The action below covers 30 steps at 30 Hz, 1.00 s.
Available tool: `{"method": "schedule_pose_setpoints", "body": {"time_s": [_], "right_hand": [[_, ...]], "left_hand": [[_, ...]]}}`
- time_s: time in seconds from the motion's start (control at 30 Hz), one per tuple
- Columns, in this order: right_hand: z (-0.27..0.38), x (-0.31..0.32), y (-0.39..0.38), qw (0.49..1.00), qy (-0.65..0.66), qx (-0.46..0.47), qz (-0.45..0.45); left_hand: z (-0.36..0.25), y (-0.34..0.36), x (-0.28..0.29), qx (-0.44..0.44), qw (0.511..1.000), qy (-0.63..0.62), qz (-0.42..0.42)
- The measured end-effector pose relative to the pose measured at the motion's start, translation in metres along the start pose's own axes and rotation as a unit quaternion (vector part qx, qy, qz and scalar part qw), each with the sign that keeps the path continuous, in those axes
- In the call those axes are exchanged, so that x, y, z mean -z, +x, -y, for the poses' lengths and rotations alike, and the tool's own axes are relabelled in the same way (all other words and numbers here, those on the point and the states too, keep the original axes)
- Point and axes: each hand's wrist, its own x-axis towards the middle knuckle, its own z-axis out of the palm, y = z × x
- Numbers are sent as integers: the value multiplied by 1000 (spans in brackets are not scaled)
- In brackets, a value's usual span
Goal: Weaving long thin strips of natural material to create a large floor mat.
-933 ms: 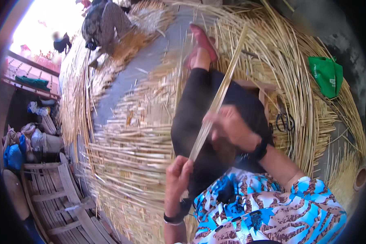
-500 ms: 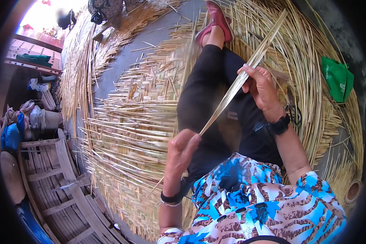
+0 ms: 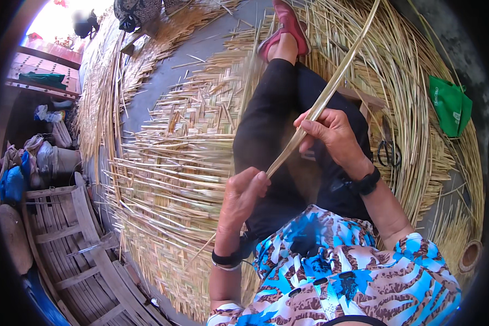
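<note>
My left hand (image 3: 243, 193) is closed on the lower end of a long, flattened pale straw strip (image 3: 348, 62) held diagonally over my black-trousered legs. My right hand (image 3: 331, 138) grips the strip higher up, thumb on top and fingers curled beneath. Beneath and left of my legs lies a woven straw mat (image 3: 174, 228) with loose strip ends. To the right of my right hand, black-handled scissors (image 3: 391, 152) lie on loose strips.
Piles of long strips (image 3: 429, 163) line the right, near a green bag (image 3: 448, 106). A wooden slatted frame (image 3: 84, 250) and a heap of sacks (image 3: 54, 160) stand at left. Part of another person (image 3: 136, 11) shows at the top.
My right hand went up along the strip, then came back down toward my left hand, still holding it. The head view has shifted, and my left hand stays on the lower end.
</note>
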Motion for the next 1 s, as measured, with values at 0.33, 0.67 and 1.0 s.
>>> {"method": "schedule_pose_setpoints", "body": {"time_s": [0.33, 0.67, 1.0], "right_hand": [[6, 5, -7, 1000, -1, 7, 8], [11, -15, -5, 993, 8, 50, -107], [15, -104, -23, 983, 111, 139, -41]], "left_hand": [[2, 10, 0, -5, 1000, 14, -8], [-36, 14, -23, -369, 783, 328, -378], [-59, 8, -40, -230, 887, -190, -352]]}}
